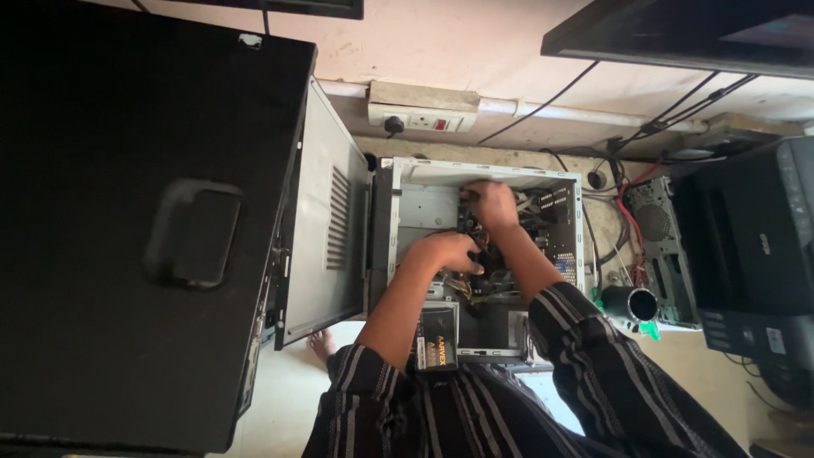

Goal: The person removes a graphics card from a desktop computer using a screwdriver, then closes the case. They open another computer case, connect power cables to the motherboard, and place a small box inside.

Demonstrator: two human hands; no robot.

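Both hands are inside the open grey metal computer case [407,182] on the floor. The left hand [445,253] curls its fingers over yellow and black wires [462,288]. The right hand [492,203] is deeper; whether its fingers grip anything cannot be told.

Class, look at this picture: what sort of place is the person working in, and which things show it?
Probably a small computer repair workspace. Both hands, left hand and right hand, reach into an opened desktop computer case on the floor. A second black computer tower stands beside it, and a wall socket with cables sits behind.
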